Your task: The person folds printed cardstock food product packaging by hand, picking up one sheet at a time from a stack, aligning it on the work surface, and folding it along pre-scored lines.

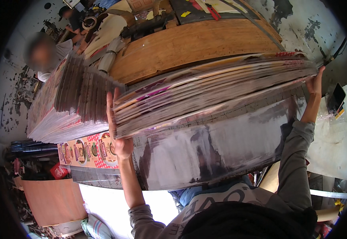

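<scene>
A thick, wide stack of printed sheets (213, 93) is held between my hands, tilted, with its layered edges toward me and blurred by motion. At its left end is my left hand (121, 139), fingers pointing up along the stack's side and the palm against its lower corner. Higher up, my right hand (315, 83) grips the right end; its fingers are partly hidden by the sheets. Below the stack lies a shiny, smeared grey sheet (205, 153) on the worktable. Against the left end stands a second fanned pile of sheets (68, 101).
A colourful printed sheet (87, 151) lies on the table under the fanned pile. Behind the stack is a wooden board (181, 47). Two people (42, 57) are at the far left. A dark phone (336, 96) rests on a pale surface at right.
</scene>
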Tool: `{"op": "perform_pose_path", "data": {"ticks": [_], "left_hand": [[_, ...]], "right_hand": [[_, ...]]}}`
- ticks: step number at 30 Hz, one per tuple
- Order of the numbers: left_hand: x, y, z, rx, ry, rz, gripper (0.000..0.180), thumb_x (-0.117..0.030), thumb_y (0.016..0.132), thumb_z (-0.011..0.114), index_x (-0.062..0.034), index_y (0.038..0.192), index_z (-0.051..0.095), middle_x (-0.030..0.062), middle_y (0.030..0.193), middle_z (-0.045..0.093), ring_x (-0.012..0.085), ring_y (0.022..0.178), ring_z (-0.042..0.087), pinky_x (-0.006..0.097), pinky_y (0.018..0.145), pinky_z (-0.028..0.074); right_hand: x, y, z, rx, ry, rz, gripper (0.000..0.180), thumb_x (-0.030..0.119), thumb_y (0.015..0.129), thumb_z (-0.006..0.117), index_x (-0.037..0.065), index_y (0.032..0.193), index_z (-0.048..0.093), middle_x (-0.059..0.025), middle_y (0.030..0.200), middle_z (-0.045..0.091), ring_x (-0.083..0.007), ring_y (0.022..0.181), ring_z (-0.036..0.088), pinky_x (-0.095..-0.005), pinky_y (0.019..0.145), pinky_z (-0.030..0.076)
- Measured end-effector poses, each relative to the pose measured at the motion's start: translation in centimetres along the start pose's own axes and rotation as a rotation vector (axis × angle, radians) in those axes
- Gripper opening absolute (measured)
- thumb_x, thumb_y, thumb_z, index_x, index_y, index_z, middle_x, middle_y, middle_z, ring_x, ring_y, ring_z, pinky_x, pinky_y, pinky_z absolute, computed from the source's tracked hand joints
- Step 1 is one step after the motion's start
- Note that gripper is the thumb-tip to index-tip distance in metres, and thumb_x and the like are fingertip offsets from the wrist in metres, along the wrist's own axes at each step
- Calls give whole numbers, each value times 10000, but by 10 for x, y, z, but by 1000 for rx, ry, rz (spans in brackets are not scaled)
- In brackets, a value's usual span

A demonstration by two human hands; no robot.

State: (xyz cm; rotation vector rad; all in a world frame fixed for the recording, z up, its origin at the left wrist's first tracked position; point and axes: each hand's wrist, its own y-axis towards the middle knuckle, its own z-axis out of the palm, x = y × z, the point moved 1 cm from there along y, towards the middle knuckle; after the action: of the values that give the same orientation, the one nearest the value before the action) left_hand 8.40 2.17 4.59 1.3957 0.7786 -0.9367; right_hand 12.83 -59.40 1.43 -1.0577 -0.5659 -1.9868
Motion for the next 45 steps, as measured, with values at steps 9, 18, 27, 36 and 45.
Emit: {"op": "perform_pose_path", "data": {"ticks": [9,18,27,36,45], "left_hand": [[7,1,-1,-284,300,-24,557,-443,847,542,-78,1248,414,109,1134,510,116,827,515,188,606,415],[10,-5,-8,-316,465,164,562,-478,813,571,-24,1122,455,92,1027,506,141,811,496,250,672,405],[45,-21,-34,-130,133,-380,567,-109,690,739,51,1158,461,131,999,601,168,875,586,278,809,463],[29,-4,-22,-240,114,-166,758,-209,675,766,-25,1273,337,129,1105,532,206,997,537,343,901,423],[16,15,1,-191,-34,-18,959,-181,618,788,-69,1381,219,204,1289,409,259,1117,487,363,971,385]], "right_hand": [[-4,-26,72,263,-370,-93,531,434,909,416,45,1269,452,-125,1105,570,-183,981,568,-284,850,460],[-4,11,10,233,-224,-73,582,469,910,403,38,1301,411,-128,1207,514,-216,1106,501,-318,955,381],[-14,54,-63,606,-386,-59,532,361,809,625,10,1164,442,-73,1040,536,-178,908,536,-293,766,420],[-9,22,-27,343,-537,-124,540,310,735,722,26,1109,455,-61,940,543,-161,842,555,-290,745,437],[-16,39,-56,561,-363,-63,760,312,667,758,16,1245,363,-60,1023,500,-180,942,502,-313,830,396]]}}
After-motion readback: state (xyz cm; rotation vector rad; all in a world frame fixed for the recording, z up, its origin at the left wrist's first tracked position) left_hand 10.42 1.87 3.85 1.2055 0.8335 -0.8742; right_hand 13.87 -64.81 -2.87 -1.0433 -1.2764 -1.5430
